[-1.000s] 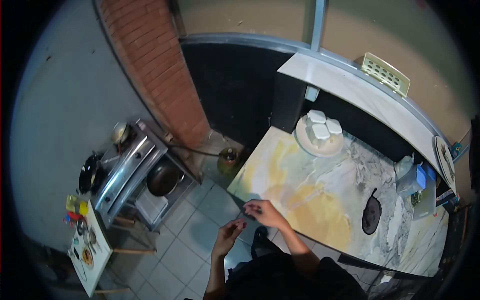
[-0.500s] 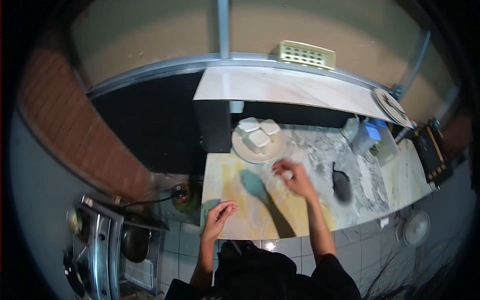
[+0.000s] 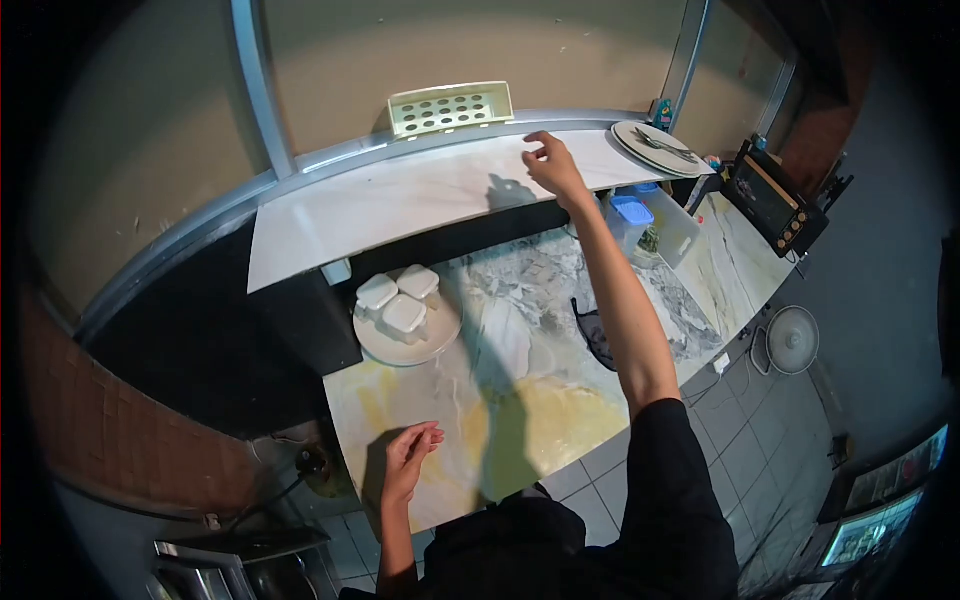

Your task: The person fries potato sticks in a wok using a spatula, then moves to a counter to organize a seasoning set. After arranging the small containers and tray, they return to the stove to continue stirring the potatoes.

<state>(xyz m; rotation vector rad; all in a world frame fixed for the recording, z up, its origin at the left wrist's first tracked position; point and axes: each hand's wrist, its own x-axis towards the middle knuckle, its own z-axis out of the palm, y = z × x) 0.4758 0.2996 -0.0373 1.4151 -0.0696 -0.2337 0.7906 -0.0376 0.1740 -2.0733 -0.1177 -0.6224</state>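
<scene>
Over the white raised shelf (image 3: 400,205), my right hand (image 3: 553,165) is held out with its fingers bent and apart, nothing in it. It is short of the stacked plates (image 3: 630,150), which carry a fork and spoon (image 3: 665,146). My left hand (image 3: 408,462) hovers above the near left part of the marble counter (image 3: 450,420), its fingers loosely curled and empty. A round plate (image 3: 433,347) with three white-lidded containers (image 3: 404,315) stands beyond it. Partly behind my right forearm lies a dark cloth-like item (image 3: 594,335).
A perforated cream basket (image 3: 450,110) sits along the wall ledge. Blue-lidded containers (image 3: 630,210) and a clear bin (image 3: 680,230) are at the right under the shelf. Further right are a black oven (image 3: 765,200) and a standing fan (image 3: 793,338). The stove (image 3: 205,570) is at lower left.
The view has swung right, away from the stove. My right hand has risen from near the counter's front edge, across the counter, to above the shelf. My left hand is now over the counter.
</scene>
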